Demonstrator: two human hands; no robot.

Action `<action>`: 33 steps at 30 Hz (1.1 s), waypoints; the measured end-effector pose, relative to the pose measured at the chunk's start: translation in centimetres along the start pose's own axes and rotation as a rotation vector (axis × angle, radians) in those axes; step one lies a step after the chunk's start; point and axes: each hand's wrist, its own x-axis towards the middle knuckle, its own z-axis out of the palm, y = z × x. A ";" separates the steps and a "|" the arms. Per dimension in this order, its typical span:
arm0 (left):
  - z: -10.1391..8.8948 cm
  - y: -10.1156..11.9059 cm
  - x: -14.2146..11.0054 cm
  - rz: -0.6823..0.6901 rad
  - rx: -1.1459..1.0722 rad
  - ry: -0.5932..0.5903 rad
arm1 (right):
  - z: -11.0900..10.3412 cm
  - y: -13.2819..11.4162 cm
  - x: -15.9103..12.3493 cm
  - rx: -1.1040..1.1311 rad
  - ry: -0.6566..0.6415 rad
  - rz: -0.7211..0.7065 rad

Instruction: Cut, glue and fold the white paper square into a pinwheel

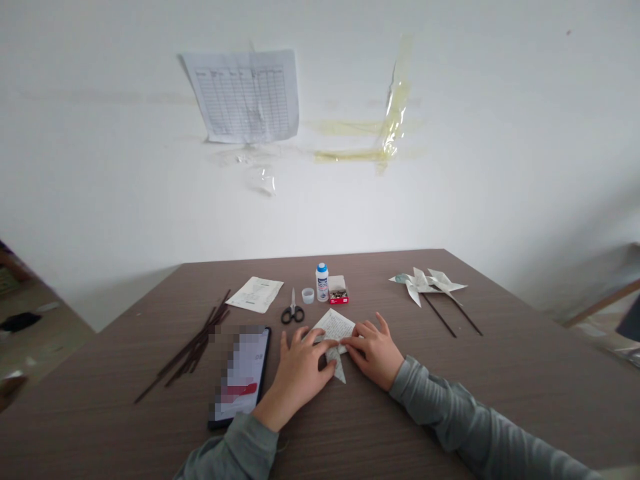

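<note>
A sheet of paper covered in writing (334,323) lies folded on the table, with a pointed flap toward me. My left hand (304,363) rests on its left side, index finger and thumb at the fold and the other fingers bent. From the right, my right hand (374,352) pinches the paper near its middle, little finger raised. The fingertips of both hands almost meet there and hide part of the fold. Scissors with black handles (293,313) lie just beyond my left hand. Beside that hand is a phone (245,373), its screen partly blurred.
Beyond the paper stand a white bottle with a blue cap (323,283), a small clear cup (308,295) and a red box of small metal pieces (339,297). Dark thin sticks (193,347) and folded papers (256,295) lie left. Two paper pinwheels (425,283) on sticks lie right.
</note>
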 end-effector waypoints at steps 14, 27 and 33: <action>-0.9 1.2 -0.1 -0.036 0.038 -0.077 | -0.1 -0.4 0.1 -0.061 -0.002 0.004; -1.6 1.4 0.0 -0.027 0.040 -0.108 | -0.2 0.3 -0.4 0.048 -0.039 0.044; -0.8 0.9 0.0 -0.021 0.015 -0.042 | 0.0 0.1 -0.2 -0.011 -0.013 0.022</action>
